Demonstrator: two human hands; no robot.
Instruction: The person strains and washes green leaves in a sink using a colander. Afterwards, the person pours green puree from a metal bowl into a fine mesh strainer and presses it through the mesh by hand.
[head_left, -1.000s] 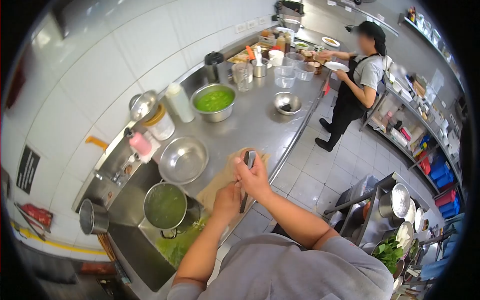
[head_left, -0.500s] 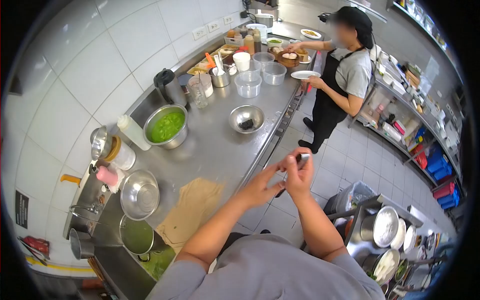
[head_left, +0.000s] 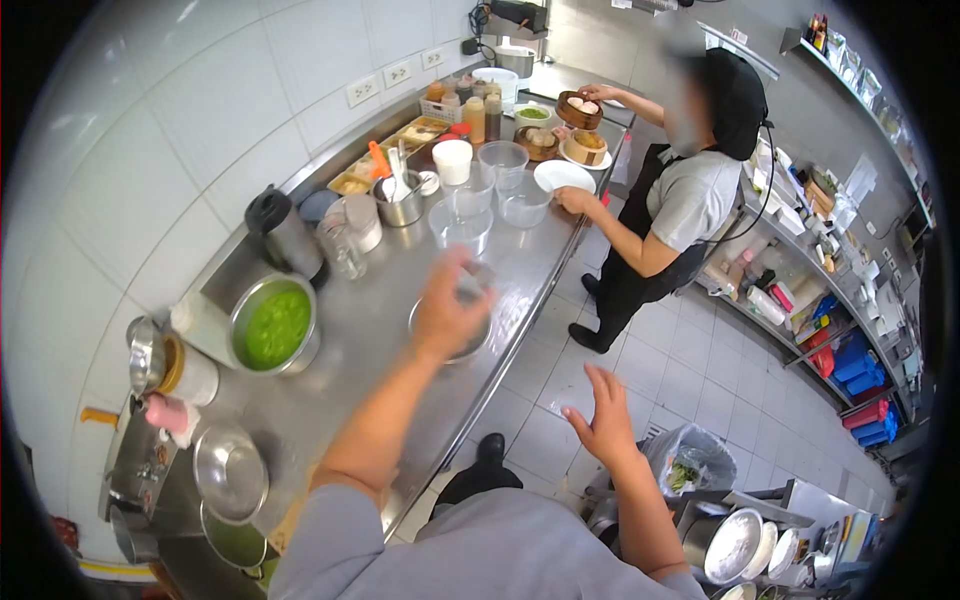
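Observation:
My left hand [head_left: 447, 318] is over the small metal bowl [head_left: 466, 346] on the steel counter, covering most of it. Motion smears its fingers, and a greyish patch beside them cannot be made out. My right hand [head_left: 608, 420] is raised over the floor beyond the counter's edge, fingers stretched apart and nothing in them. Clear plastic tubs [head_left: 462, 228] stand just past the left hand. Left of it sits a metal pot of green leaves in liquid [head_left: 277, 328].
A co-worker [head_left: 690, 200] stands at the counter's far end by bamboo steamers [head_left: 578, 112], one hand at a white plate [head_left: 563, 177]. A lined bin [head_left: 712, 455] stands on the floor at right. Pots [head_left: 733, 545] fill the lower right; an empty metal bowl [head_left: 230, 473] lies near the sink.
My hands have parted: the left has swung over the metal bowl, and the right has opened. The small dark object between them is no longer visible. The co-worker's plate is now at the counter.

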